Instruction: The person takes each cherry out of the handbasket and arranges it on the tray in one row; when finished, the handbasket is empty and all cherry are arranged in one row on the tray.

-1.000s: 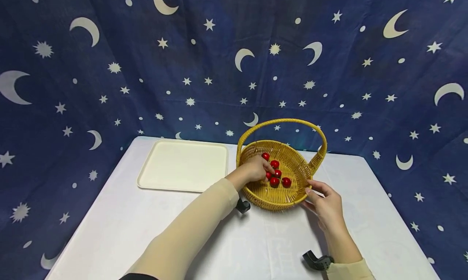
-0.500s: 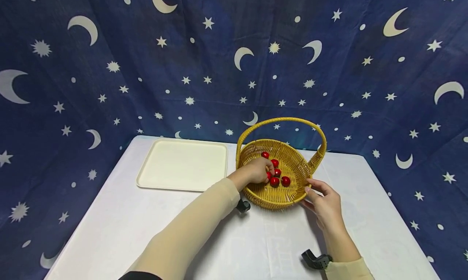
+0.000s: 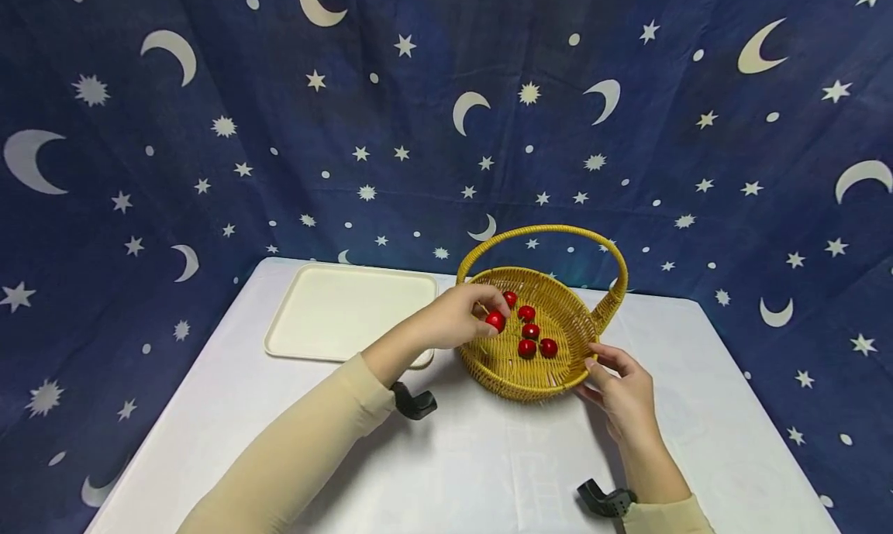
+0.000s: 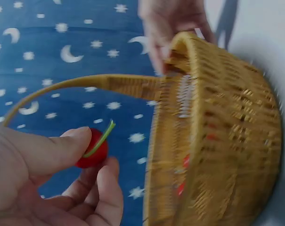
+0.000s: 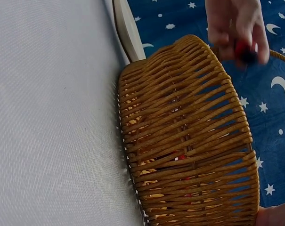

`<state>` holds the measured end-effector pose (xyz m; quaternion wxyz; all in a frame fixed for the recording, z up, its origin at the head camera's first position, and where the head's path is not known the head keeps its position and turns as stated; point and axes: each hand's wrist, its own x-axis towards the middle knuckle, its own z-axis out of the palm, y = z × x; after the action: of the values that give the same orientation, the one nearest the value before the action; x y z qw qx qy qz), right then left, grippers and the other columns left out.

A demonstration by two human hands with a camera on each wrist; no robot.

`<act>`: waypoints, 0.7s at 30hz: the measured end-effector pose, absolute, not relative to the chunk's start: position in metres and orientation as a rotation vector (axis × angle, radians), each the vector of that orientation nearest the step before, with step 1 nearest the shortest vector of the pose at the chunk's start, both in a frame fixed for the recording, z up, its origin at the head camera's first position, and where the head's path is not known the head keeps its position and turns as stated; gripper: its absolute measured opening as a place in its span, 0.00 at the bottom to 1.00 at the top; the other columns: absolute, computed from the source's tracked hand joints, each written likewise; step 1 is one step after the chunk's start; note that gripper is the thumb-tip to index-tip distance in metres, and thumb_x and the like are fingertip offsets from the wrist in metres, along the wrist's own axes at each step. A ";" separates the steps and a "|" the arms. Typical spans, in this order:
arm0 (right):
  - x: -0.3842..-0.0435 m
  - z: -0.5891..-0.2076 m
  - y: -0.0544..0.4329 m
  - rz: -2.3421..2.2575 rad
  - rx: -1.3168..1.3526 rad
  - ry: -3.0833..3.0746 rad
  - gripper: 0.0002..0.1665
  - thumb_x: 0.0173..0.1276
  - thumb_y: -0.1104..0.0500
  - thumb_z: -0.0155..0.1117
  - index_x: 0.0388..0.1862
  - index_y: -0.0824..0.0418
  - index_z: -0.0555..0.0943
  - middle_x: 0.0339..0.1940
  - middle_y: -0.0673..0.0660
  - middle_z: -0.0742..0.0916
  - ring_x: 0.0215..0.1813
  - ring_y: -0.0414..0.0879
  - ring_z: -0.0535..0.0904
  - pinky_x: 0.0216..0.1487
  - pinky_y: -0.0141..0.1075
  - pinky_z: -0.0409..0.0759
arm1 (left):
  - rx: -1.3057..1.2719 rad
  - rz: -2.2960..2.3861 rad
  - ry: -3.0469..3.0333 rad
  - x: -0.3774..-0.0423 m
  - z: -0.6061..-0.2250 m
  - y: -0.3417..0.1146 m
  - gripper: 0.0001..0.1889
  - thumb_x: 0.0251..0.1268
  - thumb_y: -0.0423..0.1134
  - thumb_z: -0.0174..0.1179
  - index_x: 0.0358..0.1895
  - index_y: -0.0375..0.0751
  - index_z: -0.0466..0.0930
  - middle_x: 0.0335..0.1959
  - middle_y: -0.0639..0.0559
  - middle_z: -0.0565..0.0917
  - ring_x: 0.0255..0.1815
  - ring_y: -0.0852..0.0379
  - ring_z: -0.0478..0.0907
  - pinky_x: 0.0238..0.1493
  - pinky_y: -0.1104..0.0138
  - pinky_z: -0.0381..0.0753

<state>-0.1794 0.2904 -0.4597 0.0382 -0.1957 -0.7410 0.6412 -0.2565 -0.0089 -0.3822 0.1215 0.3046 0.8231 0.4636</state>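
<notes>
In the head view, my left hand (image 3: 456, 317) pinches a red cherry (image 3: 495, 321) between thumb and fingers, over the left side of a yellow wicker basket (image 3: 516, 387). The left wrist view shows the held cherry (image 4: 98, 158) with a green stem, raised above the rim. Several more red cherries (image 3: 526, 349) lie on the basket floor. My right hand (image 3: 628, 394) holds the basket's right rim, thumb on the rim and other fingers outside and partly hidden below. The basket's tall arched handle (image 3: 544, 229) stands upright.
A cream rectangular tray (image 3: 349, 309) lies left of the basket, its right side partly behind my left hand and forearm. Both stand on a white-covered table (image 3: 474, 472). A blue curtain (image 3: 418, 115) with moons and stars hangs behind.
My left hand has lifted a cherry off the basket floor and drawn it up and left, towards the rim. The right hand stays on the basket, which has not moved.
</notes>
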 end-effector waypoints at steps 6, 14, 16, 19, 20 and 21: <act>-0.179 -0.462 0.290 1.965 -0.607 -2.263 0.25 0.81 0.62 0.63 0.73 0.64 0.77 0.58 0.54 0.78 0.46 0.39 0.86 0.45 0.38 0.92 | 0.900 1.472 2.383 -0.238 -0.373 -0.067 0.13 0.64 0.25 0.72 0.49 0.40 0.87 0.48 0.48 0.88 0.46 0.56 0.84 0.52 0.63 0.84; -0.179 -0.461 0.289 1.967 -0.608 -2.266 0.24 0.81 0.62 0.63 0.73 0.63 0.78 0.60 0.55 0.77 0.47 0.38 0.86 0.47 0.38 0.92 | 0.592 1.597 2.560 -0.256 -0.392 -0.167 0.14 0.65 0.21 0.68 0.52 0.31 0.84 0.51 0.35 0.88 0.49 0.49 0.88 0.47 0.71 0.85; -0.179 -0.461 0.290 1.968 -0.610 -2.259 0.24 0.81 0.62 0.63 0.73 0.63 0.78 0.59 0.54 0.78 0.47 0.38 0.86 0.47 0.38 0.92 | 0.492 1.578 2.630 -0.265 -0.404 -0.192 0.14 0.66 0.23 0.68 0.53 0.31 0.84 0.51 0.33 0.87 0.49 0.50 0.87 0.44 0.73 0.85; -0.179 -0.460 0.290 1.971 -0.606 -2.253 0.25 0.80 0.63 0.64 0.73 0.63 0.78 0.57 0.53 0.79 0.48 0.39 0.87 0.47 0.39 0.92 | 0.336 1.495 2.749 -0.274 -0.424 -0.224 0.14 0.68 0.26 0.68 0.55 0.32 0.83 0.52 0.33 0.88 0.48 0.49 0.87 0.43 0.73 0.84; -0.179 -0.460 0.291 1.972 -0.604 -2.251 0.25 0.80 0.63 0.64 0.73 0.64 0.78 0.57 0.53 0.79 0.48 0.39 0.87 0.47 0.39 0.92 | 0.291 1.464 2.782 -0.276 -0.431 -0.232 0.14 0.69 0.26 0.69 0.55 0.32 0.83 0.52 0.33 0.88 0.49 0.48 0.87 0.43 0.73 0.83; -0.179 -0.460 0.291 1.972 -0.603 -2.252 0.25 0.80 0.63 0.64 0.73 0.64 0.78 0.57 0.53 0.79 0.48 0.40 0.87 0.47 0.39 0.92 | 0.247 1.432 2.813 -0.277 -0.436 -0.239 0.14 0.69 0.27 0.69 0.56 0.33 0.83 0.53 0.33 0.87 0.49 0.46 0.87 0.43 0.72 0.82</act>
<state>-0.1794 0.2909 -0.4603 0.0441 -0.1973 -0.7368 0.6451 -0.2770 -0.2389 -0.4359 -0.0120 0.0779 0.8884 0.4523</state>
